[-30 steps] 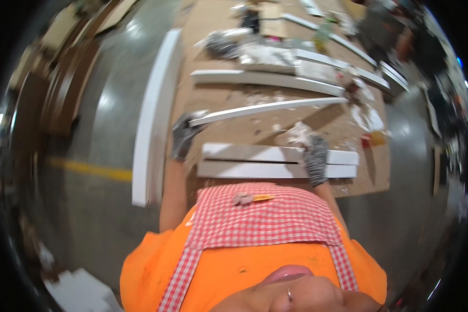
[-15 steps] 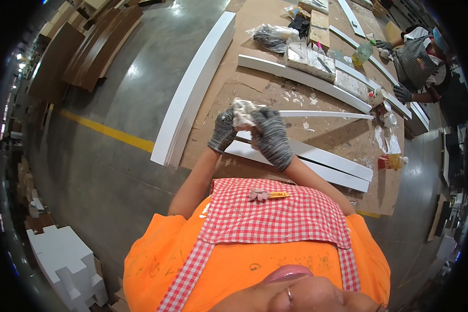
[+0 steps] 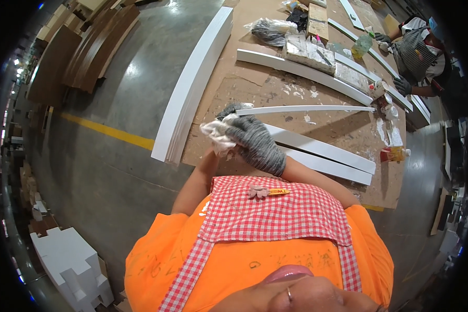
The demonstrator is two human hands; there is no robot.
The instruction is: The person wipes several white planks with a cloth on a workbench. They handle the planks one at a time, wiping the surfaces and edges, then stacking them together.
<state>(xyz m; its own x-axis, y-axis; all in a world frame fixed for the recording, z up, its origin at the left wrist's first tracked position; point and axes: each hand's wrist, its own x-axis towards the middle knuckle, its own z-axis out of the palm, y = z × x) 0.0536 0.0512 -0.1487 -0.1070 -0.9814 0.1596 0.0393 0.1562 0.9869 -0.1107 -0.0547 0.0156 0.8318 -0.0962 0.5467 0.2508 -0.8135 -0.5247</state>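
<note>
A crumpled off-white cloth (image 3: pixel 218 134) is in my right hand (image 3: pixel 257 145), which wears a grey knitted glove and has its fingers closed round the cloth. My left hand (image 3: pixel 230 109), gloved too, is mostly hidden behind the right hand and cloth. Its visible fingers are at the near-left end of a thin white strip (image 3: pixel 307 109) and seem to grip it. The strip runs rightward above the brown-covered table (image 3: pixel 239 86), casting a shadow. Two white boards (image 3: pixel 325 161) lie side by side below it, close to my right forearm.
Stacked long white boards (image 3: pixel 195 86) line the table's left edge. Another white board (image 3: pixel 301 74) lies beyond the strip, beside paint-stained blocks (image 3: pixel 309 53). Bottles, one holding amber liquid (image 3: pixel 392 154), stand at the right. A gloved co-worker (image 3: pixel 416 57) is at the far right.
My right hand and the cloth have moved left and slightly down, uncovering the strip's left end. My left hand has gone behind them, toward that end.
</note>
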